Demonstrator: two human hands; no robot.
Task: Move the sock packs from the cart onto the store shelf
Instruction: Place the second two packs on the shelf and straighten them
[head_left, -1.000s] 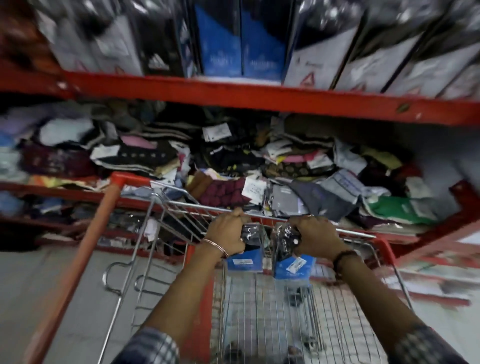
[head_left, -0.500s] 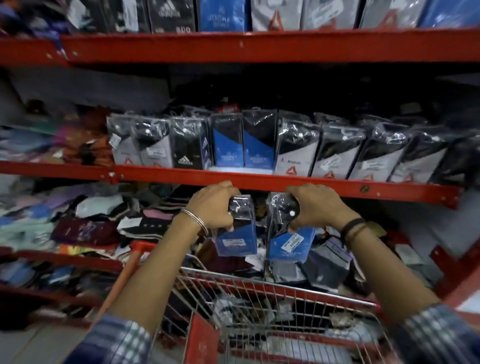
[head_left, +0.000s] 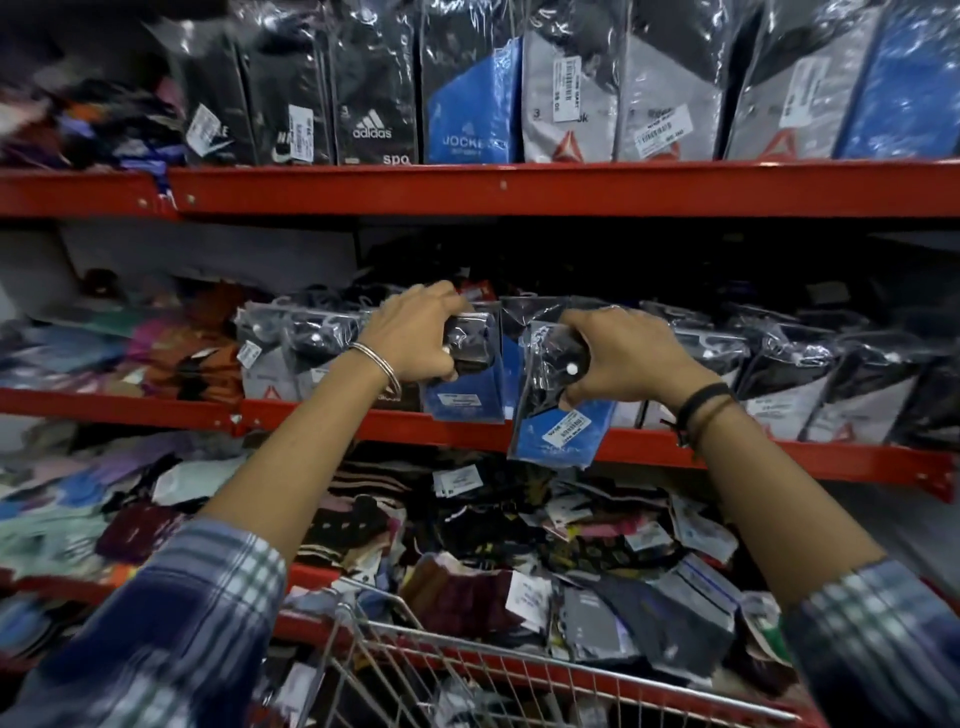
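Red steel store shelf (head_left: 519, 426), middle tier | both hands have risen from the wire shopping cart (head_left: 441, 654) | left hand (head_left: 415, 338) clamps blue-and-black plastic-wrapped sock pack (head_left: 462, 395) at the row | right hand (head_left: 623, 358) grips second blue pack (head_left: 561, 431) at the lip | placing imminent

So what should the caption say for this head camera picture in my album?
Left hand and right hand each lift a blue sock pack to the middle red shelf.
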